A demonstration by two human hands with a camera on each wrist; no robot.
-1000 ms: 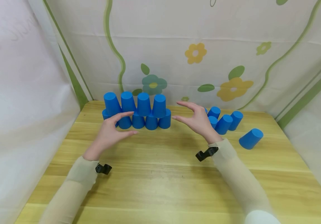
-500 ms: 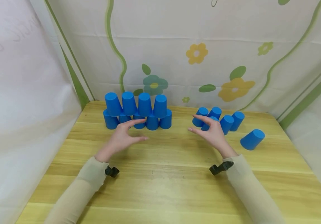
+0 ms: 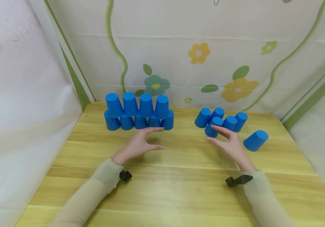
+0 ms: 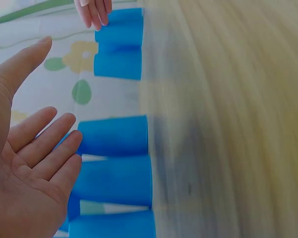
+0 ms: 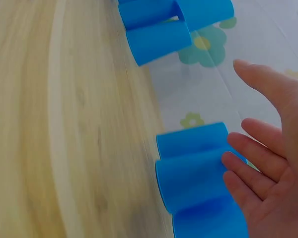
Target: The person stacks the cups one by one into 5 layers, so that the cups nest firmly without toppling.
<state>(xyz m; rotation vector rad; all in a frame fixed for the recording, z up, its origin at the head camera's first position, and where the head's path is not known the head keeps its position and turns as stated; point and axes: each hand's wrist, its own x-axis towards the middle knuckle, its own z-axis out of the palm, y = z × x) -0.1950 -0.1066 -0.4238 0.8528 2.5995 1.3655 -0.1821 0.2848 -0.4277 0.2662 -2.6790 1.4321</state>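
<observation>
Upside-down blue cups stand in two rows at the back left of the wooden table (image 3: 162,195). Several make up the bottom row (image 3: 127,123); an upper row (image 3: 146,105) rests across their gaps. My left hand (image 3: 138,143) hovers in front of the stack, thumb and fingers spread apart, holding nothing. On the right, a loose cluster of blue cups (image 3: 202,118) stands upside down. My right hand (image 3: 230,143) is just in front of the cluster's nearest cup (image 3: 212,130), its fingertips overlapping that cup in the head view, thumb and fingers apart and nothing gripped.
One more blue cup (image 3: 255,140) stands apart, right of the cluster. Behind the table hangs a white curtain (image 3: 168,56) with printed flowers. Another white cloth (image 3: 23,110) drops along the left side.
Both hands have drawn back toward the front and moved right, the left away from the stacked cups, the right over to the loose cluster. The stack stays as it was.
</observation>
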